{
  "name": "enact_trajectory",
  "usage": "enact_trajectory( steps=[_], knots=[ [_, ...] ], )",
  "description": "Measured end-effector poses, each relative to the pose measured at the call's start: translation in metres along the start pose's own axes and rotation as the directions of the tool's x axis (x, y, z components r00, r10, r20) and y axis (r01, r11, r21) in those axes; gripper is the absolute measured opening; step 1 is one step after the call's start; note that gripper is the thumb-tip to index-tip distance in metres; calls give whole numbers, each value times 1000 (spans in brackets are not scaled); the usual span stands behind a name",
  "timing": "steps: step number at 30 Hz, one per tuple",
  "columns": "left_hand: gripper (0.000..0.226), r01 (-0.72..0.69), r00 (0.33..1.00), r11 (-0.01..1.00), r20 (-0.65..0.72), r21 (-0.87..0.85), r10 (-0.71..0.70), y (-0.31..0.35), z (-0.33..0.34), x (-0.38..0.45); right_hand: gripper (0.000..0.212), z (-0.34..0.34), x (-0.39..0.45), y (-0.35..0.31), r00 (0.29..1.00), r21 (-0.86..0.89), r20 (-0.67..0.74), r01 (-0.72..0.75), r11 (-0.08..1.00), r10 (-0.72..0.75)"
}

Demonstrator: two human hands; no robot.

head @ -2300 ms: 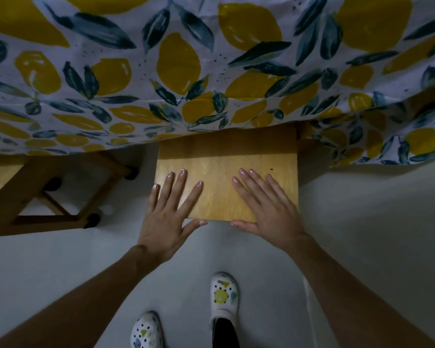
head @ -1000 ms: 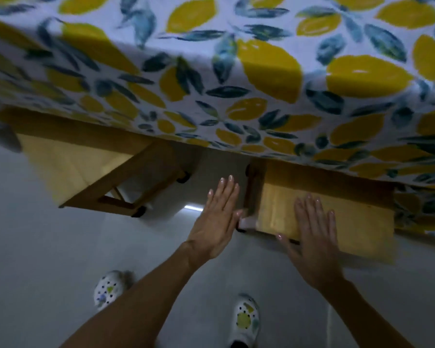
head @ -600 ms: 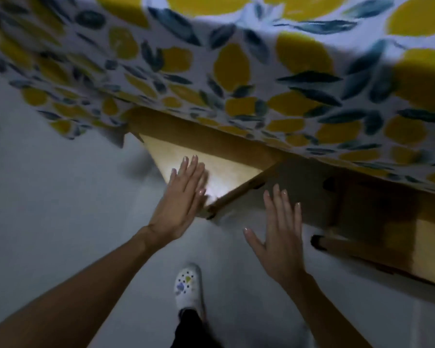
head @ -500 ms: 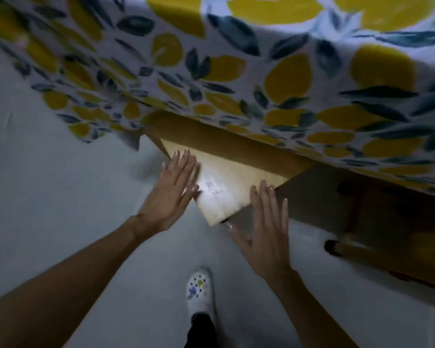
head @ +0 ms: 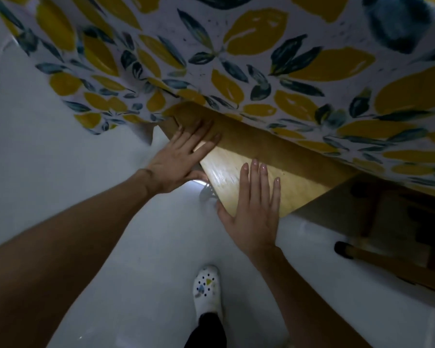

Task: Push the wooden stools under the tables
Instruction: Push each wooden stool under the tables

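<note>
A light wooden stool (head: 299, 182) sits half under the table, its far part shadowed by the hanging lemon-print tablecloth (head: 236, 59). My left hand (head: 181, 156) lies flat on the stool's left corner with fingers spread, partly under the cloth's edge. Flat on the seat's near corner rests my right hand (head: 254, 207), fingers apart and pointing toward the table. Neither hand grips anything. A second wooden stool (head: 397, 262) stands under the table at the right, with a dark-tipped leg showing.
Pale grey floor (head: 60, 184) spreads to the left and below. My white patterned shoe (head: 207, 290) stands on it near the bottom centre. The tablecloth hangs low over the stools and hides the table's legs.
I have turned from the right stool to the left one. Both hands moved onto its seat, and the seat shows less from under the cloth than half a second ago.
</note>
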State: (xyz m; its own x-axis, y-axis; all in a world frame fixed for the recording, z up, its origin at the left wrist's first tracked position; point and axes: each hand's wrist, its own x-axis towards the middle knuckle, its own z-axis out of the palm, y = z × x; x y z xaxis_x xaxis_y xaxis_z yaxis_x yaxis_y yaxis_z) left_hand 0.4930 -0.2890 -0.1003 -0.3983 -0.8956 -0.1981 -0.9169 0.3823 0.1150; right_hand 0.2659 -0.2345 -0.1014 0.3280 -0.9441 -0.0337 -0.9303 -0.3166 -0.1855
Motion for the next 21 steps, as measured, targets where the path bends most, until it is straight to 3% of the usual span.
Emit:
enact_trajectory(
  steps=[5,9,17,21],
  knots=[
    [88,56,998,997,-2,-48,-57,16,1,-11,92,-4,-7,9,998,-6,51,48,999,-48],
    [87,174,983,973,-26,-150,-179,60,11,-40,92,-13,-28,33,978,7,127,163,987,-163],
    [89,482,873,867,-10,-129,-487,188,40,-98,99,-33,-72,99,859,31,271,442,896,-433],
    [83,483,866,867,-82,-122,-494,198,42,-116,92,-29,-96,92,919,2,204,346,938,-339]
  ],
)
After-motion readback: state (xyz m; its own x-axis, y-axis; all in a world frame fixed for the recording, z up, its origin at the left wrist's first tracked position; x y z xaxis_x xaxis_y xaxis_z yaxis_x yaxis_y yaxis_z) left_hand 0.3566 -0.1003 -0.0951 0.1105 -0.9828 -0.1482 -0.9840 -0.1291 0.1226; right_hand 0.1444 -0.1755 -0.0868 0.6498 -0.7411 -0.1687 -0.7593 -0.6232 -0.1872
